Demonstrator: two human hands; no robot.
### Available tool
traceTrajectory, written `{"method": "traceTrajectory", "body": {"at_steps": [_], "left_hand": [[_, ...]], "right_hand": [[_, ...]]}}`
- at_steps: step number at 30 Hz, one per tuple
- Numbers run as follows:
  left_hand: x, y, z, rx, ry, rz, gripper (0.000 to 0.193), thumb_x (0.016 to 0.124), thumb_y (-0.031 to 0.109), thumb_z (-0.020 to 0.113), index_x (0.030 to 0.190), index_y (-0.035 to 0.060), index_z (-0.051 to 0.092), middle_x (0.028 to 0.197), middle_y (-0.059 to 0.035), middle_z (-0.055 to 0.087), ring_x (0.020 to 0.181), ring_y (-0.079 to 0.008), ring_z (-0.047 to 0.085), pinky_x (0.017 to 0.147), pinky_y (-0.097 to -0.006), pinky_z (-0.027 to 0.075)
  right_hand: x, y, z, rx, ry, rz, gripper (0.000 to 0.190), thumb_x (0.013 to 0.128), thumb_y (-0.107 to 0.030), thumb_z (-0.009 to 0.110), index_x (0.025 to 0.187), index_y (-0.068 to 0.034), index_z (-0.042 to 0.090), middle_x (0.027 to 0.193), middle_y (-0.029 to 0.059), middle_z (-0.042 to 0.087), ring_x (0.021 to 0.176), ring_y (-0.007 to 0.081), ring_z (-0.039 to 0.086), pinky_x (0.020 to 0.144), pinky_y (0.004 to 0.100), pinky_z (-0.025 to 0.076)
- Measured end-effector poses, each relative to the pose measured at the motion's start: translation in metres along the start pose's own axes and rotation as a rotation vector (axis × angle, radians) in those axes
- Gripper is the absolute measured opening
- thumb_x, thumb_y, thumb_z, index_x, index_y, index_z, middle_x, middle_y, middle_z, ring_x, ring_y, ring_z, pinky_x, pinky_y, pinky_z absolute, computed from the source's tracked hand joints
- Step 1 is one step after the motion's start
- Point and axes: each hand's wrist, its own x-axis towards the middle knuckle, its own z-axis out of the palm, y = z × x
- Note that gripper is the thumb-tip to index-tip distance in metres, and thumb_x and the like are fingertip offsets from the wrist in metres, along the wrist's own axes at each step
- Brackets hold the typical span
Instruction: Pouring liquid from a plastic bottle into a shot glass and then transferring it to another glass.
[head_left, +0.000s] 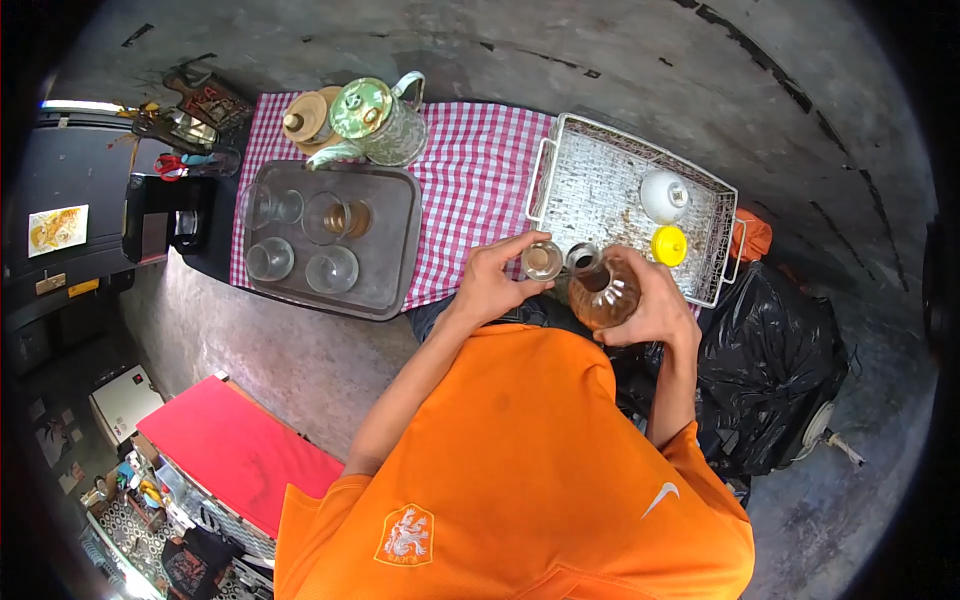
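Note:
My left hand (495, 276) grips a small round clear glass piece (541, 260) between thumb and fingers; whether it is a cup or a stopper I cannot tell. Close beside it, my right hand (654, 304) is wrapped around a round-bellied glass carafe (604, 300) with brown liquid inside. The carafe's open neck tilts toward the glass piece, with a small gap between them. Both are held in front of my body, at the near edge of the table. To the left, a brown serving tray (375, 281) bears several clear glass cups (331, 270), one with brown liquid (352, 218).
A green enamel teapot (386, 135) and a wooden-lidded jar (306, 120) stand behind the tray on a checked tablecloth (480, 157). At right, a white wicker tray (600, 180) holds an upturned white bowl (664, 196) and a yellow lid (668, 246). Black plastic bags (765, 360) lie beyond.

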Motion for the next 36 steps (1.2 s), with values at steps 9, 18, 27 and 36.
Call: {"method": "traceTrajectory", "body": {"at_steps": [9,18,27,36], "left_hand": [[-0.022,0.001,-0.023,0.07,0.131,-0.083,0.055,0.068,0.001,0.084,0.12,0.0042,0.066,0.112,-0.0073,0.072,0.104,-0.0119,0.065,0.092,-0.0283,0.05],[-0.073,-0.015,-0.045,0.127,0.311,-0.23,0.054,0.066,0.007,0.087,0.117,0.0049,0.067,0.104,-0.0119,0.073,0.1,-0.0157,0.069,0.086,-0.0293,0.052],[-0.104,-0.009,-0.053,0.051,0.448,-0.343,0.054,0.068,0.006,0.086,0.118,0.0042,0.067,0.102,-0.0053,0.073,0.095,-0.0089,0.067,0.084,-0.0255,0.052],[-0.101,-0.006,-0.074,-0.006,0.413,-0.401,0.059,0.067,-0.003,0.085,0.122,0.0019,0.064,0.107,-0.002,0.069,0.1,-0.0084,0.062,0.089,-0.0251,0.05]], "right_hand": [[0.055,0.067,0.019,0.18,0.561,-0.127,0.096,0.049,-0.023,0.09,0.131,0.001,0.044,0.116,0.0162,0.064,0.108,0.0255,0.064,0.097,0.0363,0.05],[0.105,0.096,0.065,0.125,0.817,0.056,0.104,0.05,-0.027,0.094,0.135,0.001,0.039,0.124,0.0224,0.058,0.113,0.0329,0.06,0.1,0.0395,0.047],[0.093,0.101,0.098,0.147,0.818,0.004,0.104,0.054,-0.018,0.094,0.137,-0.004,0.034,0.13,0.0201,0.05,0.118,0.0318,0.055,0.103,0.0404,0.044],[0.085,0.09,0.107,0.243,0.767,0.169,0.119,0.06,-0.021,0.095,0.148,0.0,0.018,0.144,0.0268,0.037,0.133,0.0367,0.042,0.112,0.0423,0.035]]}}
